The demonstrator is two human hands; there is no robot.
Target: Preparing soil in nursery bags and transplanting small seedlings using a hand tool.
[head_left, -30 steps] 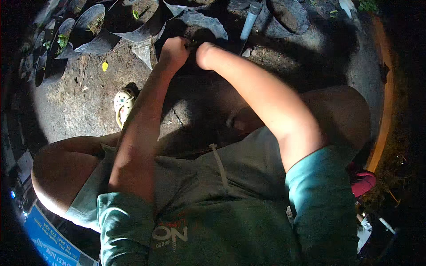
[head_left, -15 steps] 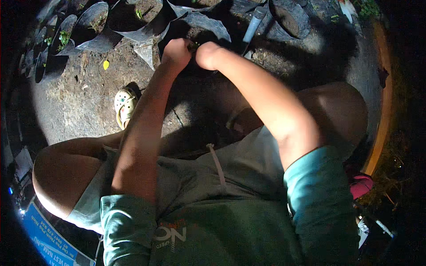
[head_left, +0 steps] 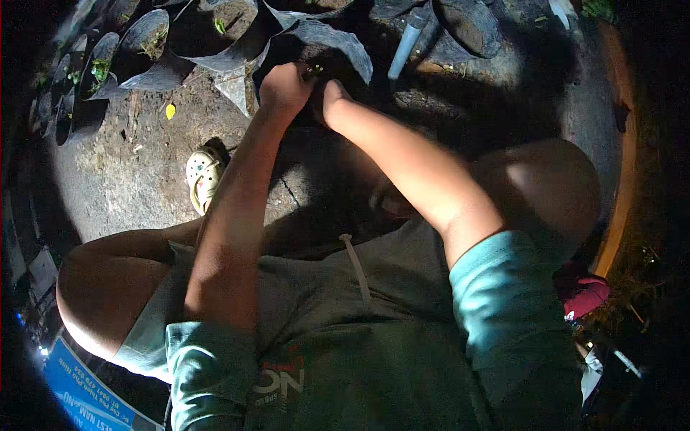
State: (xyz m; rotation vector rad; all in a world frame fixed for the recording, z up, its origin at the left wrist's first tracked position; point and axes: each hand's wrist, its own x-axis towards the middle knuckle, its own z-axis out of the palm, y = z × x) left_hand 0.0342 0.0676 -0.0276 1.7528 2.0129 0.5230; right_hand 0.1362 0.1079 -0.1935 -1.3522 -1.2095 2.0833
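Observation:
Both my hands are together at the near side of a black plastic grow bag (head_left: pixel 334 34), whose inside is mostly in shadow. My left hand (head_left: pixel 286 87) is closed in a fist at the bag's near left side, with a few small pale green bits (head_left: pixel 316 69) by its fingers. What it grips is hidden. Just right of it, my right hand (head_left: pixel 335 99) reaches down into the shadow; its fingers are mostly hidden. A grey tube-like handle (head_left: pixel 407 44) stands tilted to the right of the bag.
More black grow bags (head_left: pixel 147 54) with soil and seedlings line the far side. A yellow leaf (head_left: pixel 170 111) lies on the bare ground. My left foot wears a cream clog (head_left: pixel 205 172). A blue sign (head_left: pixel 90 388) is at lower left, a dark red item (head_left: pixel 582 291) at right.
My right hand has shifted down slightly and turned, its fingers dipping into the shadow. My left hand stays closed in nearly the same place.

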